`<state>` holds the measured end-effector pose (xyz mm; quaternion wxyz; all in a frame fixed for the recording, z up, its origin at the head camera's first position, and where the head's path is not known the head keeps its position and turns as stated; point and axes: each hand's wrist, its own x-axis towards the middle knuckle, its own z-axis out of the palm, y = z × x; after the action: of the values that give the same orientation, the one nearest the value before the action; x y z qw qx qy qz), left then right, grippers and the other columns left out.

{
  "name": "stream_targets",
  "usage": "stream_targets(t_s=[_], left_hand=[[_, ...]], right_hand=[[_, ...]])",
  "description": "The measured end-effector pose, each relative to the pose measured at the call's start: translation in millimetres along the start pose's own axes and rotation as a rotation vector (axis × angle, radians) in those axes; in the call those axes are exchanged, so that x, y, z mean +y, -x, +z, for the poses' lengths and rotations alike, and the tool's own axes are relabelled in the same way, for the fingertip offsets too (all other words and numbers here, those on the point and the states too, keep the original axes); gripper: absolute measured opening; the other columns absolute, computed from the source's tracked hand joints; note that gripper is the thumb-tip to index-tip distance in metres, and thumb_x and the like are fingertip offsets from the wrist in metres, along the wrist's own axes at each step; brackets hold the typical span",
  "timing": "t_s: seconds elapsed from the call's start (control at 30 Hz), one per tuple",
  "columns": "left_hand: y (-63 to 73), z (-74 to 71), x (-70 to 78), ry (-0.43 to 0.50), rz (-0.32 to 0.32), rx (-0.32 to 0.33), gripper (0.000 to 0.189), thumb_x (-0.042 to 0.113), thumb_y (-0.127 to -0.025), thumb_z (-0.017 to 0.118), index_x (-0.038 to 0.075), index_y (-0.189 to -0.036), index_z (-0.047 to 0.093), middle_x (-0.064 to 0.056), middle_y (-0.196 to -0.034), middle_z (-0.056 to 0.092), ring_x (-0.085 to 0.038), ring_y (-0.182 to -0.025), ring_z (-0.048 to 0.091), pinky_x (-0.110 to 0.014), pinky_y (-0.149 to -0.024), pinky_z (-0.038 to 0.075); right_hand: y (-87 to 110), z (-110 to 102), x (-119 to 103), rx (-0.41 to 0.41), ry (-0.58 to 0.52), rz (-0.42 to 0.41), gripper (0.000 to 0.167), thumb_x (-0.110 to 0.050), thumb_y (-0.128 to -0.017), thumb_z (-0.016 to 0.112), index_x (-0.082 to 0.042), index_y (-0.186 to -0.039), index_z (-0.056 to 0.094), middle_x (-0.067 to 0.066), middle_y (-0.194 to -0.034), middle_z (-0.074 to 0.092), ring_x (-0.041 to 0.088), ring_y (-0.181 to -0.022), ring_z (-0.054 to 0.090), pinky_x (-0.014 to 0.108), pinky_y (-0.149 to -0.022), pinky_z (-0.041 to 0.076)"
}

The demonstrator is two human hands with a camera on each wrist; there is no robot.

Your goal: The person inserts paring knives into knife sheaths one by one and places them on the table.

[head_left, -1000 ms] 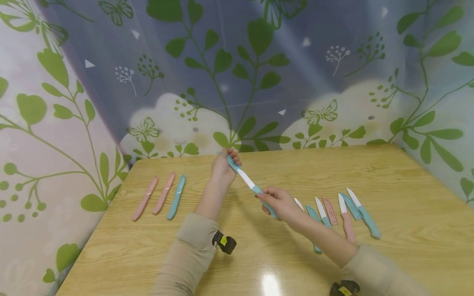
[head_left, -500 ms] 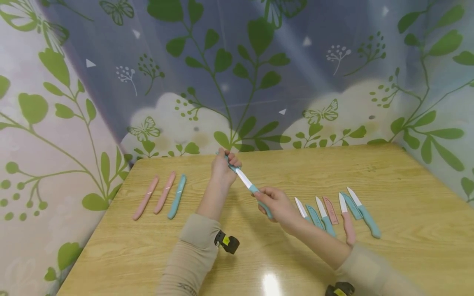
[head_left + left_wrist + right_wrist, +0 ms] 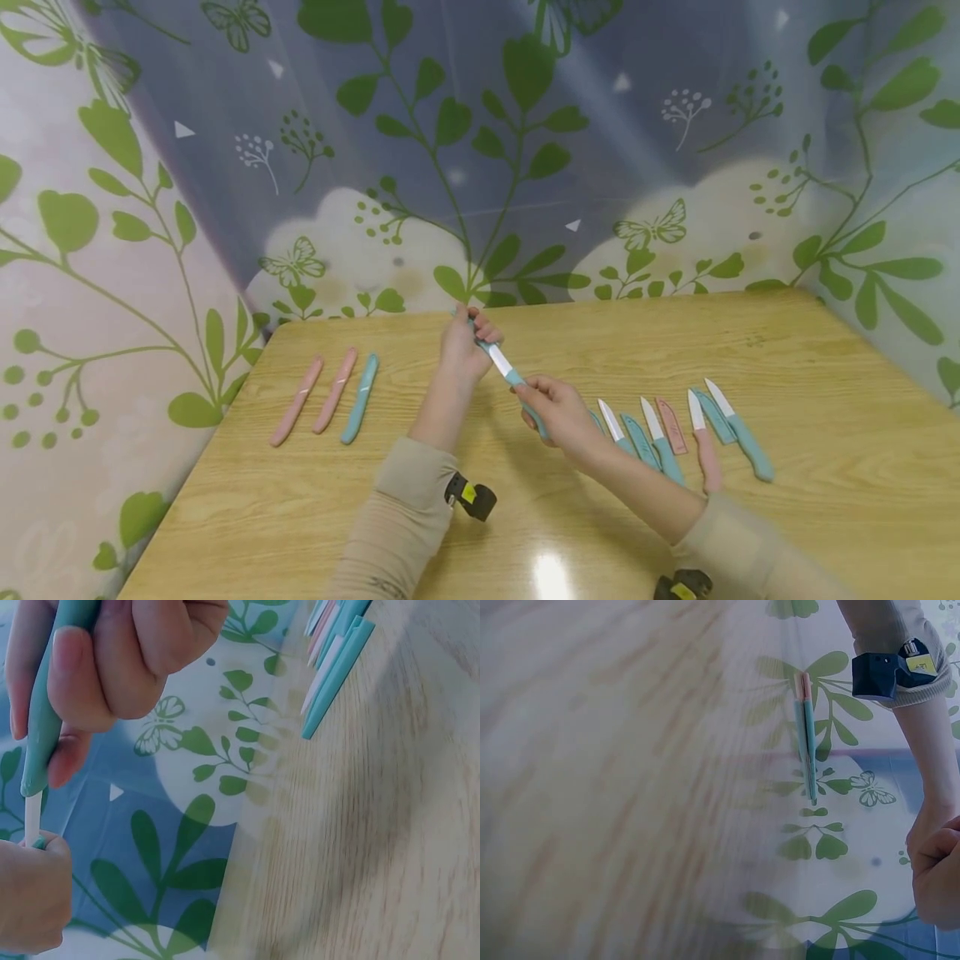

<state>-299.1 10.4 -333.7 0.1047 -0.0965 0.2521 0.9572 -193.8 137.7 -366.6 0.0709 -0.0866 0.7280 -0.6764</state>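
A small knife (image 3: 513,377) with a turquoise handle and a white blade slants across the centre of the head view, blade toward the upper left. The right hand (image 3: 558,412) grips its handle. The blade's far end is hidden in the mouth of a turquoise sheath (image 3: 483,342), held mostly covered in the left hand (image 3: 463,350); a short stretch of white shows between.

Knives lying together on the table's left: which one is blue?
The rightmost knife, nearest the left hand; the leftmost knife and middle knife are both pink.
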Motion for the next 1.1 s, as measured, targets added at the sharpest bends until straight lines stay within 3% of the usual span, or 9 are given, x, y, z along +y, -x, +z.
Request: stream_targets(t_s=[0.33, 1.1], left_hand=[[0.5, 0.5, -9.6, 0.007, -0.038, -0.013, 0.033, 0.032, -0.102, 0.031, 0.013, -0.076, 0.036, 0.006, -0.057, 0.032, -0.004, -0.043, 0.025, -0.013, -0.041, 0.023], [8.0, 0.0, -24.0, -0.003, -0.058, -0.056, 0.031, 0.033, -0.101, 0.031, 0.013, -0.077, 0.036, 0.006, -0.057, 0.033, -0.004, -0.044, 0.026, -0.013, -0.042, 0.023]], right_hand=[[-2.6, -3.4, 2.9, 0.016, 0.006, -0.007, 0.029, -0.021, -0.099, 0.042, 0.005, -0.105, 0.052, 0.000, -0.061, 0.043, 0.006, -0.041, 0.026, 0.017, -0.037, 0.022], [-3.3, -6.1, 2.0, 0.050, 0.001, 0.009, 0.026, -0.021, -0.099, 0.043, 0.003, -0.101, 0.052, 0.000, -0.061, 0.043, 0.006, -0.041, 0.025, 0.017, -0.038, 0.021]])
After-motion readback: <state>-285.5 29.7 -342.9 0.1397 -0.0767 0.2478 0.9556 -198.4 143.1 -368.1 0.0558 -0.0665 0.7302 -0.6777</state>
